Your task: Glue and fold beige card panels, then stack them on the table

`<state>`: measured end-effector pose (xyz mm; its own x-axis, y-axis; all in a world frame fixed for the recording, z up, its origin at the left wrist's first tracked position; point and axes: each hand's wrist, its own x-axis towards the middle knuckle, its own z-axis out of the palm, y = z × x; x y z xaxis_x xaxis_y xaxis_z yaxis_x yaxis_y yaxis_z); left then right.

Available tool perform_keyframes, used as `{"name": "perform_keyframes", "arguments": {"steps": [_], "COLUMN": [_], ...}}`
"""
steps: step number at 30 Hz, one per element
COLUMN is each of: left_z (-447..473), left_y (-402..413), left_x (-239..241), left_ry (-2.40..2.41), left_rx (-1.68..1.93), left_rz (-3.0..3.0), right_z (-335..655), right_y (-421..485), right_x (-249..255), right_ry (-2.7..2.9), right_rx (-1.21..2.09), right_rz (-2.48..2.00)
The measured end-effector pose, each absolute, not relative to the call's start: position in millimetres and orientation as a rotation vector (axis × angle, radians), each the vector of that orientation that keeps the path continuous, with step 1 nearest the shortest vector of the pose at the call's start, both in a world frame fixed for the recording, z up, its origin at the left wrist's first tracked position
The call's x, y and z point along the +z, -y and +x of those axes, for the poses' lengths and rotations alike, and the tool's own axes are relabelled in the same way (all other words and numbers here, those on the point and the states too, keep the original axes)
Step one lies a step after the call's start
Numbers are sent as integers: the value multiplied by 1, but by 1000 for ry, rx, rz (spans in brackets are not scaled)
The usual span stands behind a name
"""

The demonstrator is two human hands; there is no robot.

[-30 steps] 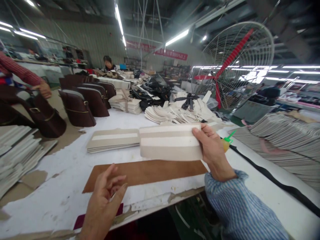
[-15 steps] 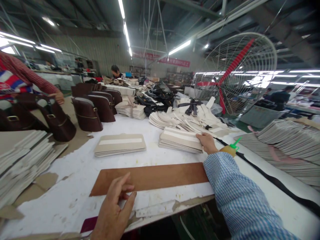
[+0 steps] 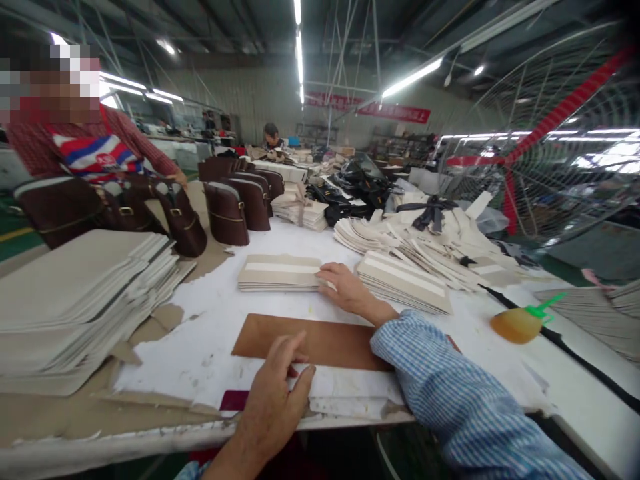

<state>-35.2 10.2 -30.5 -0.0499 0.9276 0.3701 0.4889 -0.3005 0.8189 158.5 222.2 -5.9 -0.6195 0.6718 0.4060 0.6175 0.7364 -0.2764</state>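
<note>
The right hand (image 3: 345, 288) lies flat and open on the right end of the beige stack (image 3: 280, 272) — its long axis runs left-right — holding nothing.

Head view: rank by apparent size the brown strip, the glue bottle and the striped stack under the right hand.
1. brown strip, though nearest the camera
2. striped stack, touched by the right hand
3. glue bottle

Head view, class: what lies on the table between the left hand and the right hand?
The brown strip, seen in the head view, lies between left hand and right hand.
</note>
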Motion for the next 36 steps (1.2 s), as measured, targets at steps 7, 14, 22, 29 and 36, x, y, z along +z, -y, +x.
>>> {"name": "perform_keyframes", "arguments": {"steps": [7,14,22,29,36], "left_z": [-34,-33,-34,-34,-35], "left_y": [-9,-7,-7,-10,5], "left_x": [-31,-31,-31,-32,-22], "left_ry": [-1458,-1462,-1471,-1501,-1192], "left_rx": [1265,1192,1137,1145,1309], "left_rz": [1778,1797,1858,1909,2261], "right_z": [146,159,151,147,203], "right_y": [-256,-275,-267,-234,-126], "right_x": [-1,8,10,30,44], "right_ry": [2660,2722,2704,2375,2201], "right_rx": [222,370,172,-235,-493], "right_rz": [-986,-936,-892,-944,-652]}}
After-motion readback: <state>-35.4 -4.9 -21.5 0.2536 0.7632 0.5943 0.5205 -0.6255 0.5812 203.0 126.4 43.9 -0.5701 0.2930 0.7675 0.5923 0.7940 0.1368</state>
